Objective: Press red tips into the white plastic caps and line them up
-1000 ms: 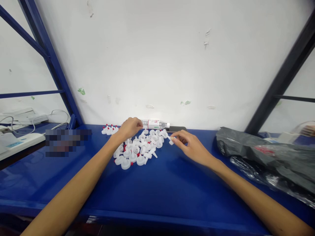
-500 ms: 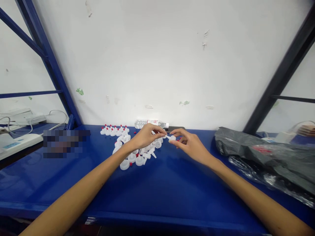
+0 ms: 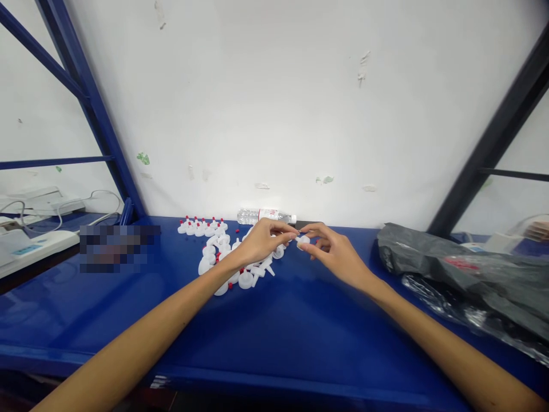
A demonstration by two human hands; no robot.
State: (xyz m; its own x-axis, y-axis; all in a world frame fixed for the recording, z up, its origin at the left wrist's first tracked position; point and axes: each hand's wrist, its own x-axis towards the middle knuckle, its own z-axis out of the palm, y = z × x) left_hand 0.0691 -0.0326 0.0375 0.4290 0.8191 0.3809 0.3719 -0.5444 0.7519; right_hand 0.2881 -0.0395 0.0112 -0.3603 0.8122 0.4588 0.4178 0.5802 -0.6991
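Observation:
Between the thumb and fingers of my right hand [image 3: 332, 252] is a white nozzle cap [image 3: 303, 241], tilted above the blue table. Just left of it my left hand [image 3: 268, 237] pinches at the cap's nozzle end; the fingers hide what, if anything, sits in the pinch. Below and behind my left wrist lies a loose pile of white nozzle caps [image 3: 246, 279] with a few small red tips [image 3: 230, 285] among them. Farther back on the left, several white caps with red tips [image 3: 197, 228] stand upright in rows.
A clear plastic bottle [image 3: 249, 216] lies on its side by the wall, with a dark flat object [image 3: 306, 225] beside it. Grey plastic bags [image 3: 429, 252] cover the right of the blue table [image 3: 274, 337]. Metal frame posts [image 3: 98, 114] rise at both sides.
My hands have come closer together, with the left fingertips now at the cap's nozzle end. The cap has turned more upright in my right hand. The view has shifted slightly.

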